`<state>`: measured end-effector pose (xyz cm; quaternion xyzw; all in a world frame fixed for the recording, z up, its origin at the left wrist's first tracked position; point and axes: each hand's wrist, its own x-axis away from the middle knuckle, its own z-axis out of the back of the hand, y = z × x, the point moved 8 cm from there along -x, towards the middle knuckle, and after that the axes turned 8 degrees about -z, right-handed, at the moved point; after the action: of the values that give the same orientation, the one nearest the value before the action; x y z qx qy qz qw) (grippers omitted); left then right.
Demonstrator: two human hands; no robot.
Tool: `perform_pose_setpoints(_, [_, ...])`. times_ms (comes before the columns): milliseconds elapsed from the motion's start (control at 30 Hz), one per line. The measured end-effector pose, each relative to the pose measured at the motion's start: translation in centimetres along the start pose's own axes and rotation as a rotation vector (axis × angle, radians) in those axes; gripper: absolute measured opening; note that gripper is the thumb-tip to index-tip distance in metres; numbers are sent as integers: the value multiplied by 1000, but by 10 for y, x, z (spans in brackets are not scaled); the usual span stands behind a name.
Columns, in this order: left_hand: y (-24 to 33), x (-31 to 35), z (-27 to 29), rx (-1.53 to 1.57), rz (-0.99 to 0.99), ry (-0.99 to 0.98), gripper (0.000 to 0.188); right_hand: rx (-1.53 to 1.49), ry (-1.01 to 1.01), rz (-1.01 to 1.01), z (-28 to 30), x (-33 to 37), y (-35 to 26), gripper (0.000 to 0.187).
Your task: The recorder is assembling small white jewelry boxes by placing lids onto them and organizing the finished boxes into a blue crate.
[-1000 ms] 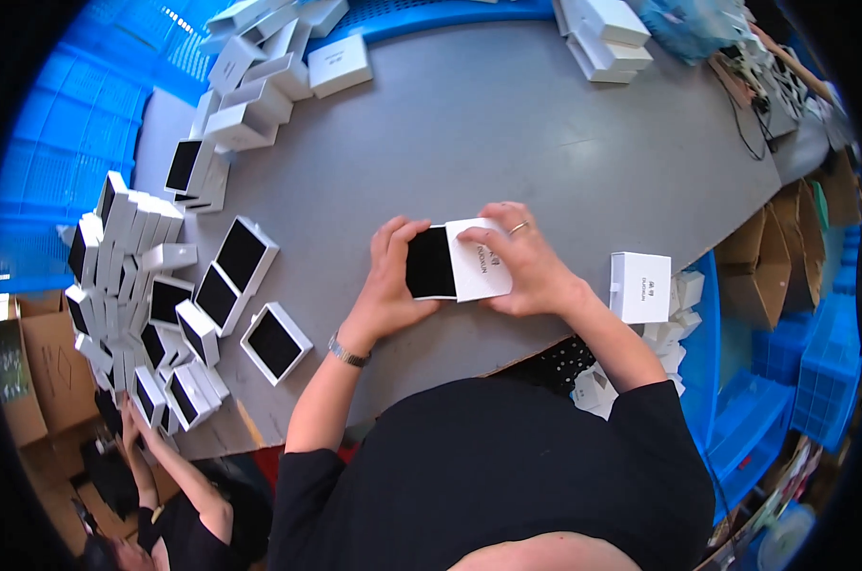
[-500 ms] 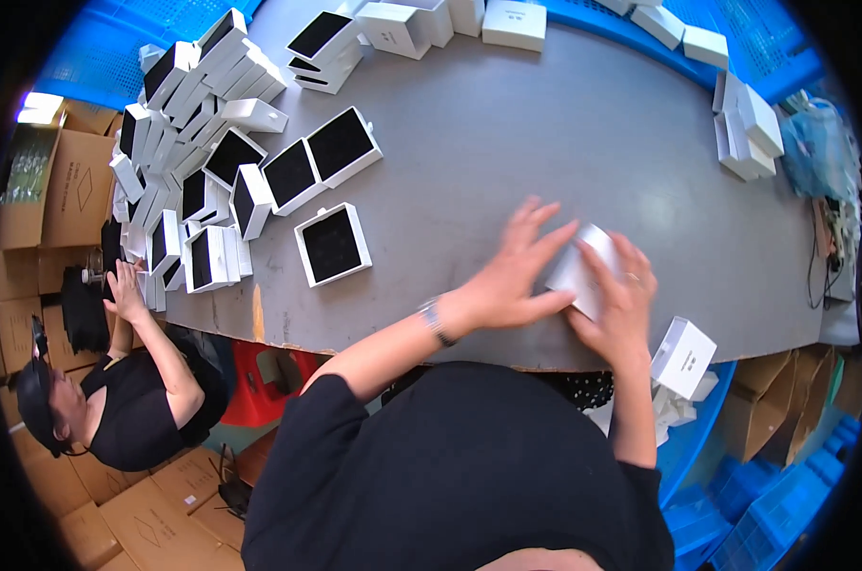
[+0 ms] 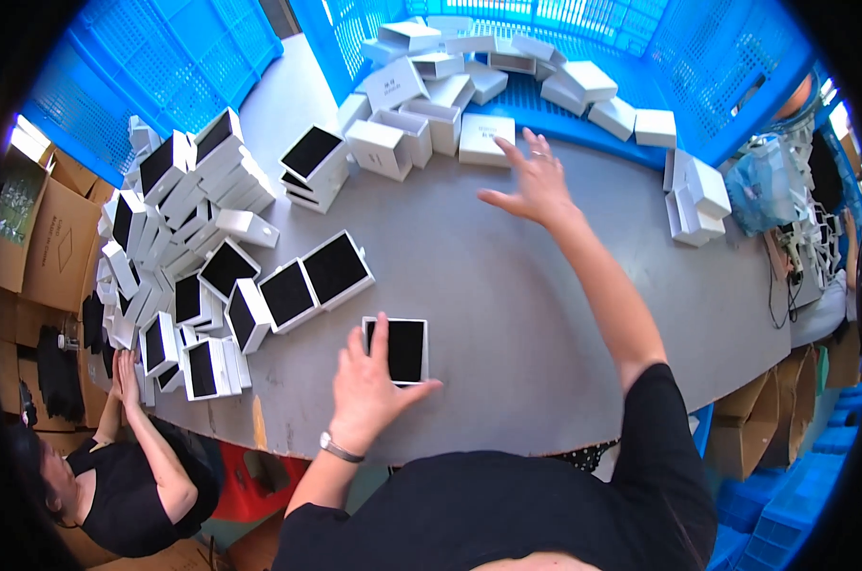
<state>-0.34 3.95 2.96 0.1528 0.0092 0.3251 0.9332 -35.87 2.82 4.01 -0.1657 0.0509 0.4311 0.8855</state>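
My left hand (image 3: 366,395) is at a shallow white box tray (image 3: 425,352) with a black lining, lying face up near the front of the table. Its fingers span the tray's left side, and the thumb lies along the near edge. Stretched far forward, my right hand (image 3: 538,181) has its fingers spread and holds nothing. Its fingertips are beside a white box lid (image 3: 483,155) with small print, at the edge of the blue crate; contact cannot be made out.
Black-lined trays (image 3: 288,296) and a heap of white boxes (image 3: 203,190) cover the left. Several white lids fill a blue crate (image 3: 726,86) at the back. More white boxes (image 3: 702,195) stand right. A co-worker (image 3: 131,485) sits at the left edge.
The white box between my hands is no longer in view. My left hand has moved left to the tray, which has shifted right and turned. My right hand has reached forward. The view has tilted up.
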Motion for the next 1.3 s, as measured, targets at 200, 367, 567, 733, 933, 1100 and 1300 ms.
perform_pose_setpoints(200, [16, -9, -15, 142, -220, 153, 119, 111, -114, -331, -66, -63, -9, 86])
perform_pose_setpoints(367, [-4, -10, -17, 311, -345, 232, 100, -23, 10, 126, -28, 53, -18, 70])
perform_pose_setpoints(567, [-7, -34, -25, 326, -236, 394, 98, -63, -170, 169, 32, 184, -22, 66])
perform_pose_setpoints(733, [2, -52, -29, 352, -314, 329, 100, -327, -317, 318, 26, 220, -30, 54])
perform_pose_setpoints(933, [32, -43, -41, 469, -407, 240, 98, -412, -319, 458, 27, 234, -34, 53])
perform_pose_setpoints(1100, [33, -43, -42, 500, -507, 158, 98, -501, -225, 387, 26, 230, -29, 53])
perform_pose_setpoints(1300, [28, -37, -42, 515, -546, 51, 100, -534, -291, 509, 24, 228, -34, 53])
